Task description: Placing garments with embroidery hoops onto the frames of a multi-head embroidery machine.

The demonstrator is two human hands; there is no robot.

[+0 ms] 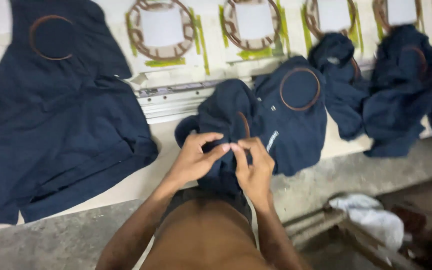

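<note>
Centrally: left hand (192,161) and right hand (254,167), fingertips pinched together on the bunched navy garment (226,112) lying at the table (141,182) edge, just before the person's body. A brown hoop (300,89) sits on the cloth next to it. Left: flat navy garment with hoop (50,37). Behind: row of hoop frames (161,29) on pale panels. Right: more crumpled navy pieces (401,90). Below: white rag (371,217).

Navy blue garments (61,125) carry brown hoops (300,89); the white table (211,60) shows yellow-green tape marks (166,62).
</note>
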